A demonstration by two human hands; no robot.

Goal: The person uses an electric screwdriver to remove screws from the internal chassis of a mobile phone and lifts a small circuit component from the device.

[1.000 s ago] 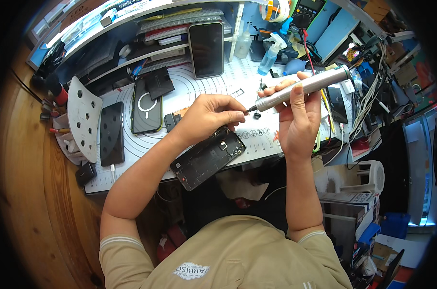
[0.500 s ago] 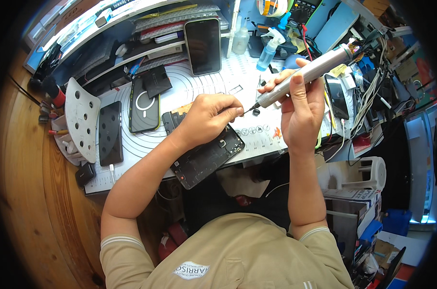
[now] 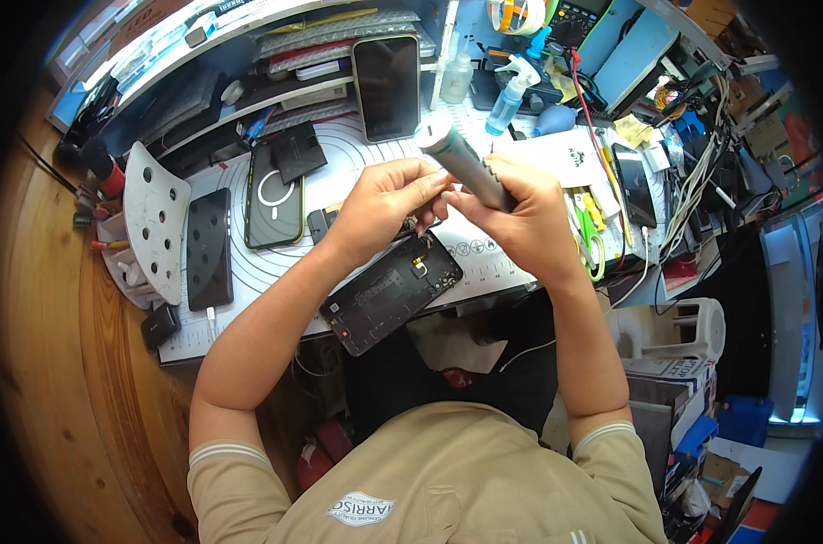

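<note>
My right hand (image 3: 525,213) grips a thick grey electric screwdriver (image 3: 470,168). Its blunt rear end tilts up and away to the left, while its tip end is hidden by my fingers. Close beside it, my left hand (image 3: 384,204) has thumb and forefinger pinched together, nearly touching the right fingertips; whatever is between them is too small to make out. Below both hands lies an opened phone body (image 3: 393,295), black inside, slanted at the table's near edge. Its far end is partly covered by my left hand.
On the white mat (image 3: 316,195) to the left lie a dark phone panel (image 3: 209,263) and a phone with a white ring (image 3: 259,213). Another phone (image 3: 386,100) leans on the shelf. A blue spray bottle (image 3: 505,109), green-handled scissors (image 3: 593,240) and cables (image 3: 697,172) are rightward.
My right hand has come left and turned the screwdriver, so its rear end now points up-left instead of up-right. It now meets my left hand, which has shifted slightly.
</note>
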